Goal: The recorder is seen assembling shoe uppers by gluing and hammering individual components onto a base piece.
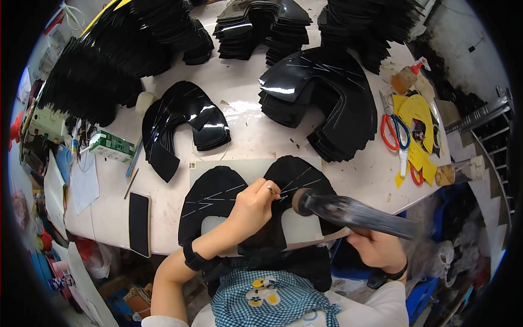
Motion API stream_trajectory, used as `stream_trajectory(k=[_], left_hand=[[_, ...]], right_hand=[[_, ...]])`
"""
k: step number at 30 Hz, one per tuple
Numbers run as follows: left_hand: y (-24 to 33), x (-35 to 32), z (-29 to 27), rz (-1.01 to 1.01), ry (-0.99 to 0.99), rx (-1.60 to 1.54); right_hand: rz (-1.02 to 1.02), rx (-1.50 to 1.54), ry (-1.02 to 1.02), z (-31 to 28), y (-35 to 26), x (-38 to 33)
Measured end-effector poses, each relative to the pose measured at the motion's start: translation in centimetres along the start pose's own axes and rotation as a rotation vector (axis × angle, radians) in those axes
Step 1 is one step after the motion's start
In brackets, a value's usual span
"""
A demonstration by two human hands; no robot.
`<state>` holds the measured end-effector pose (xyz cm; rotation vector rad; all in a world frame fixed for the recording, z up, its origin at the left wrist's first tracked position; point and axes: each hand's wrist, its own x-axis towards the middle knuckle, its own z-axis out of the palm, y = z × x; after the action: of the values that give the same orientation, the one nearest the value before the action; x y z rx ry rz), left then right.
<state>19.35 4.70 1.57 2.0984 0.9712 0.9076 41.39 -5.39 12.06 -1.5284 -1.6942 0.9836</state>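
Note:
Two black curved shoe-upper pieces (210, 188) with pale dashed line marks lie side by side on a pale board (253, 169) at the table's near edge. My left hand (251, 204) is closed in a pinch over the inner edges of these pieces. What its fingertips hold is too small to make out. My right hand (378, 249) is wrapped round a black hammer (354, 211), which is partly smeared by motion. Its round brown face is close to my left fingertips, just right of them, above the right-hand piece.
Stacks of black cut pieces (321, 76) cover the back, with a smaller stack (182, 106) left of centre. Scissors (395, 131), yellow templates (417, 120) and a glue bottle (406, 79) lie right. A phone (140, 224) and a green box (111, 145) lie left.

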Motion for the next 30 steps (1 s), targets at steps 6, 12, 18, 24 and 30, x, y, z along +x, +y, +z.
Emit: stream_trajectory(k=[6,12,18,24,30], left_hand=[[0.4,-0.4,1.6,0.087,0.022,0.128],[-0.4,-0.1,0.6,0.037,-0.013,0.045],[-0.7,-0.9,1.3,0.268,0.014,0.222],[0.2,1.0,0.0,-0.093,0.072,-0.140],[0.4,1.1,1.3,-0.104,0.001,-0.150]], right_hand=[[-0.404,-0.077,-0.224,-3.1,-2.3,0.9],[-0.189,-0.369,-0.205,-2.6,-2.2,2.2],[-0.017,-0.204,-0.099,-2.4,-1.6,0.0],[0.018,-0.087,-0.125,-1.9,-0.1,-0.7],[0.064,-0.063,-0.103,-1.9,0.0,-0.7]])
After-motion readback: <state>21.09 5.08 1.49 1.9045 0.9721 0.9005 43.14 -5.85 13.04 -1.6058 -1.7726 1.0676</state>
